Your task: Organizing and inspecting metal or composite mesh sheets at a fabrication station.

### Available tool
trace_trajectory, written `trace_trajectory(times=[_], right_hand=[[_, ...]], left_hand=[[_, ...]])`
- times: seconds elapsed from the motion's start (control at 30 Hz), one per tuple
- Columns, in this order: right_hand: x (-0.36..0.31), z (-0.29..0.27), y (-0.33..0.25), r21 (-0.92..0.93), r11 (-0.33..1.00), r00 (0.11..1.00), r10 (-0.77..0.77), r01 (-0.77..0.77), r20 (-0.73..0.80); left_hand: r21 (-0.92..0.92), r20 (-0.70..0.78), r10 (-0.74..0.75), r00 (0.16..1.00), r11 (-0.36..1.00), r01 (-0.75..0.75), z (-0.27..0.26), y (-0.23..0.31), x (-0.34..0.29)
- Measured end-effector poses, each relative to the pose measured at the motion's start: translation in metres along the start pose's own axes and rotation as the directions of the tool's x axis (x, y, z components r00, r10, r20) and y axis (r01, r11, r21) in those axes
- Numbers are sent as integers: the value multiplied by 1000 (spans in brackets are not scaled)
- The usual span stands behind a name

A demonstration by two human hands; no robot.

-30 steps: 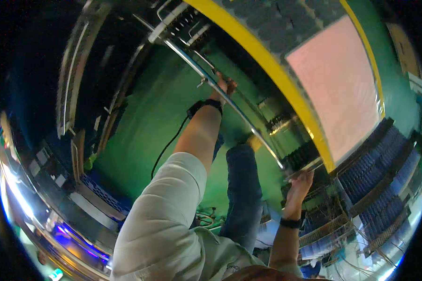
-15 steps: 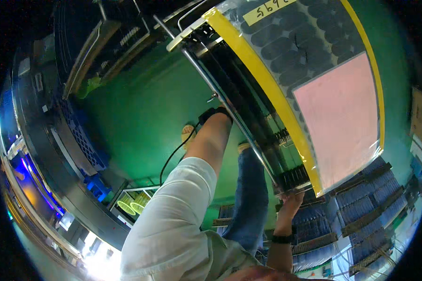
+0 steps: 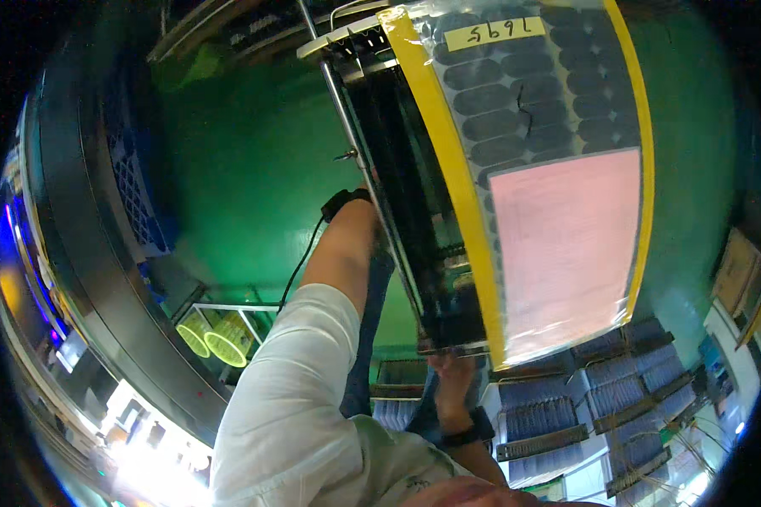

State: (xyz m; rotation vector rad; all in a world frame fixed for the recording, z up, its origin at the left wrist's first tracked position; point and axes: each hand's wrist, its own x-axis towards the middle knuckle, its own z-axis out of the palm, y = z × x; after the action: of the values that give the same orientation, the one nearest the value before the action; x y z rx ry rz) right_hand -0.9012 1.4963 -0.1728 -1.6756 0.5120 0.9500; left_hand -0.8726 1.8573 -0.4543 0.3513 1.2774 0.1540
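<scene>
Rack [image 3: 391,144] against right hand [image 3: 453,380]

The hands [image 3: 453,380] meet a dark rack [image 3: 407,169], right gripping its end, left mostly hidden behind its rail [image 3: 342,111].

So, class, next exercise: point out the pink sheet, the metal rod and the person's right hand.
Pink sheet [image 3: 566,253]: head view, middle of its face.
Metal rod [image 3: 344,118]: head view, upper stretch of its length.
Right hand [image 3: 454,383]: head view, middle of the hand.

One head-worn fisheye looks down on the nearby black rack [image 3: 391,160].
</scene>
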Motion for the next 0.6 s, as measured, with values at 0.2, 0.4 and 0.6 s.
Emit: trace_trajectory(times=[0.2, 0.4, 0.6], right_hand=[[-31, 52, 4, -84, 986, 987, 149, -144, 63], [-46, 98, -1, -284, 936, 946, 266, -207, 188], [-63, 101, 38, -337, 938, 946, 181, -83, 270]], left_hand=[[-23, -16, 11, 1000, 1000, -11, -59, 27, -5], [5, -10, -9, 1000, 1000, 9, -92, 52, -9], [37, 18, -33, 999, 999, 32, -113, 66, -7]])
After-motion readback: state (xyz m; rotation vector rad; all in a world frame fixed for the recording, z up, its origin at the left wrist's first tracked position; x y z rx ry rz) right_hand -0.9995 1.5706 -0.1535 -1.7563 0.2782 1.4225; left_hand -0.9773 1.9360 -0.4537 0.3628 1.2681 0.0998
